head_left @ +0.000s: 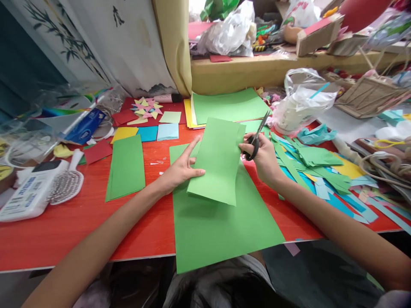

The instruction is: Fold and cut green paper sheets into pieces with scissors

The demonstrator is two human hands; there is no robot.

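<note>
My left hand (180,169) pinches the left edge of a folded green paper sheet (218,160), holding it up off the table. My right hand (261,156) grips black-handled scissors (257,134), with the blades pointing up and away at the sheet's upper right edge. Under both lies a large green sheet (218,222) that overhangs the front edge of the red table (64,226).
A green strip (126,167) lies to the left. Small coloured squares and paper stars (146,109) sit further back. Green and blue offcuts (321,171) are heaped at the right, next to a plastic bag (302,102). A hairbrush (66,184) and a white device (27,194) lie far left.
</note>
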